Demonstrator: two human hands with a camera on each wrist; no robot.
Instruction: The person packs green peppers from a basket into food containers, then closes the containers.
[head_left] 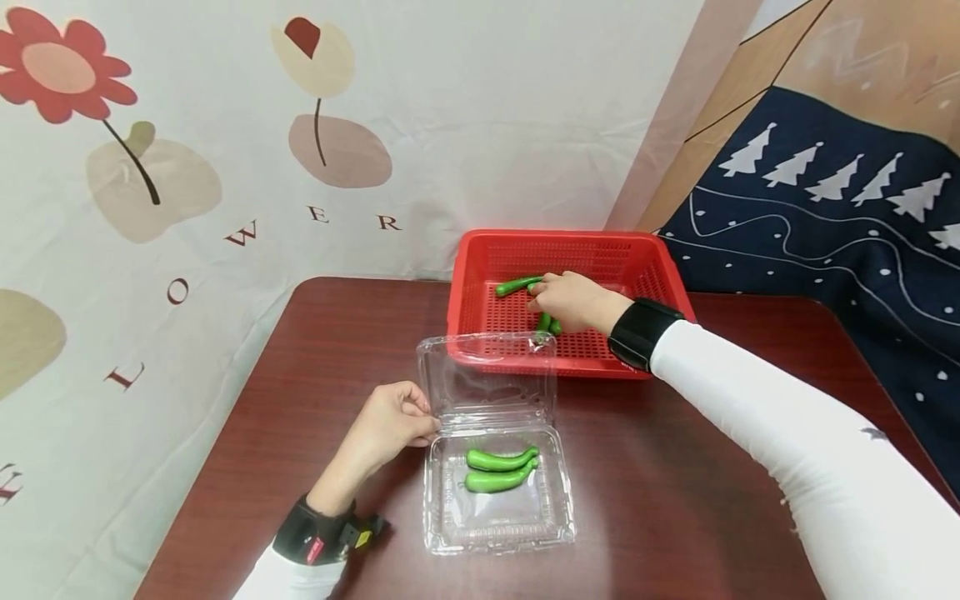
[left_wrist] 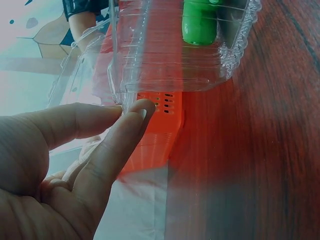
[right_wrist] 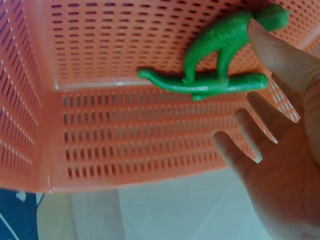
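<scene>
The right hand (head_left: 576, 300) is hovering inside the red basket (head_left: 562, 237), its fingers and thumb spread wide and holding nothing that shows. Its thumb is overlapping a pepper in the right wrist view, so whether they are touching is hard to tell. The green peppers (right_wrist: 220, 35) are lying bunched in the basket near that hand, while two more peppers (head_left: 498, 481) are lying side by side in the base of the clear container (head_left: 498, 533). The left hand (head_left: 386, 425) is pinching the container's edge near the hinge.

The peppers are looking light, firm and smooth, so probably a little slippery; a grip across the thick middle should be steadier than one on the thin end, which might snap. The container's thin plastic is probably calling for a gentle pinch.
</scene>
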